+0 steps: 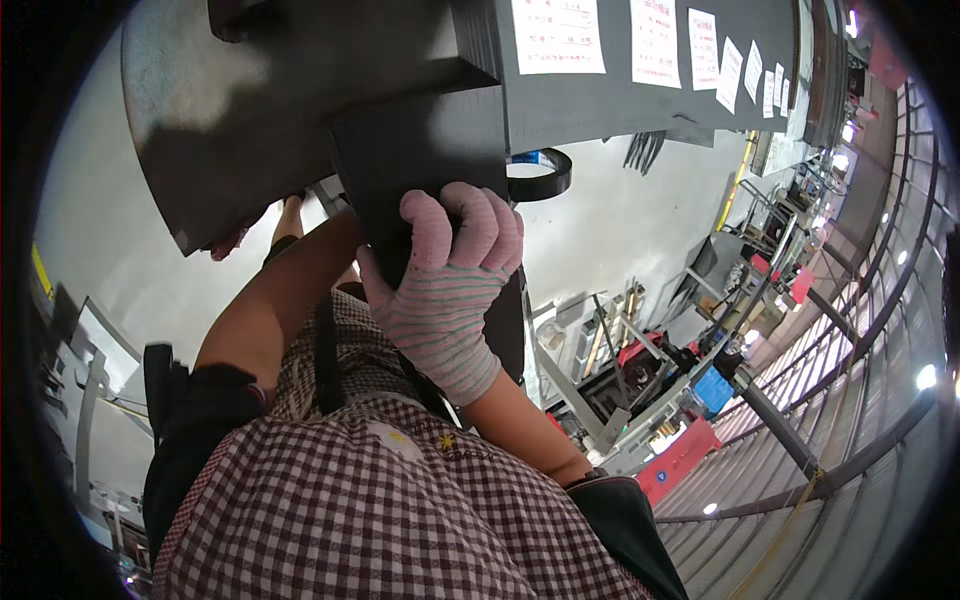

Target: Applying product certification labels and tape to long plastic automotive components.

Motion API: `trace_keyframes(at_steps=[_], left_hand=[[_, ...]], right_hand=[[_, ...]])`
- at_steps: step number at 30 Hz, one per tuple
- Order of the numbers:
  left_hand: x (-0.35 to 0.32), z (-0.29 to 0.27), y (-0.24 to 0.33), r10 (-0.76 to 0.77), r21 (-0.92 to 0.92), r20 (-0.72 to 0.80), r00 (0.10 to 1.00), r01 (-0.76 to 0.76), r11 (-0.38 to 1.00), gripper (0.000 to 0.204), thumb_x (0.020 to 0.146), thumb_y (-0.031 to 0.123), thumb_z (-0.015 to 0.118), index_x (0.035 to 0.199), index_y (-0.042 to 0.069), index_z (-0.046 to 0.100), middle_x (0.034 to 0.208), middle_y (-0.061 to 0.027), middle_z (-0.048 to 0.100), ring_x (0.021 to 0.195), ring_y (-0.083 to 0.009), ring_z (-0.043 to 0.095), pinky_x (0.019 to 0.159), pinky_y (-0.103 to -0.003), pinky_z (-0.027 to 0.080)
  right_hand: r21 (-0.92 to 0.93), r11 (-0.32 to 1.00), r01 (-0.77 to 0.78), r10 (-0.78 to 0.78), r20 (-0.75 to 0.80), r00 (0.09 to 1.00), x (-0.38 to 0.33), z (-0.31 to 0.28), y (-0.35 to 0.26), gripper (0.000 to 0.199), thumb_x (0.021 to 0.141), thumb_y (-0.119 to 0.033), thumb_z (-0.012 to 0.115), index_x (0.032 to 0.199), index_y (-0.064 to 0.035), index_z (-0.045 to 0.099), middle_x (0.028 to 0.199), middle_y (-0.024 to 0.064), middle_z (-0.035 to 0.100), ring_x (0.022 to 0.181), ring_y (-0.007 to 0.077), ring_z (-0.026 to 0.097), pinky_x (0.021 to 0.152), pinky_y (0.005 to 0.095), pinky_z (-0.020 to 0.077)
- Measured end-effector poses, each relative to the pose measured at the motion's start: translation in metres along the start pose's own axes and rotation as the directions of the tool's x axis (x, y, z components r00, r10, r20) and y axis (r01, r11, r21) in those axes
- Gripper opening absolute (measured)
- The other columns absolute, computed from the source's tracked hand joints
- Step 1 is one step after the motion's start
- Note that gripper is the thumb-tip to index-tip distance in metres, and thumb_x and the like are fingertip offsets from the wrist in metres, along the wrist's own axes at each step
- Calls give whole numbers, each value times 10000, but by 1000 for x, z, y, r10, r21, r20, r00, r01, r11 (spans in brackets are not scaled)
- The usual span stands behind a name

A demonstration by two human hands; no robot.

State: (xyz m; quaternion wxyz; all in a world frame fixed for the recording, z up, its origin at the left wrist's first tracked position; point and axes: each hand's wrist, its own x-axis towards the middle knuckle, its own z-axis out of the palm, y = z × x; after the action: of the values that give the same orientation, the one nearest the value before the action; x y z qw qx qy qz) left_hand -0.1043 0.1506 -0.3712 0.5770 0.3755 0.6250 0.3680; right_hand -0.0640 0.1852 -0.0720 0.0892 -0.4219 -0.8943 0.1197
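Observation:
My right hand, in a pale pink striped knit glove, is wrapped against the near end of a black block. Its fingers curl at the block's right side, and the thumb lies apart at the left. My bare left forearm reaches up to the block's left side, where the left hand is hidden behind it. Just right of the block, a black roll of tape with a bit of blue inside shows partly. Above, the block meets a wide dark panel with a curved edge.
A long black piece bearing a row of white printed labels stretches to the upper right. Dark strips hang under it. Metal racks, a blue bin and a red board stand on the right.

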Motion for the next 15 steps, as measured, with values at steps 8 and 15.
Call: trace_keyframes(at_steps=[8, 15], left_hand=[[-59, -63, -70, -63, 45, -171, 983, 71, 996, 406, 990, 277, 566, 1271, -15, 582, 1215, -93, 642, 1122, -162, 594, 943, -342, 491], [-182, -86, 185, 302, -104, -630, 715, -463, 880, 348, 871, 117, 735, 1180, -15, 643, 1111, -101, 668, 1033, -165, 628, 843, -292, 529]], right_hand=[[9, 1000, 21, -21, -1, 1000, 4, 0, -10, 641, 662, -276, 822, 1195, -122, 501, 1235, 150, 407, 1165, 380, 387, 979, 531, 335], [2, 1000, -21, 21, -39, 999, -3, 0, 2, 676, 662, -274, 804, 1243, -144, 484, 1281, 126, 422, 1260, 362, 361, 1067, 617, 253]])
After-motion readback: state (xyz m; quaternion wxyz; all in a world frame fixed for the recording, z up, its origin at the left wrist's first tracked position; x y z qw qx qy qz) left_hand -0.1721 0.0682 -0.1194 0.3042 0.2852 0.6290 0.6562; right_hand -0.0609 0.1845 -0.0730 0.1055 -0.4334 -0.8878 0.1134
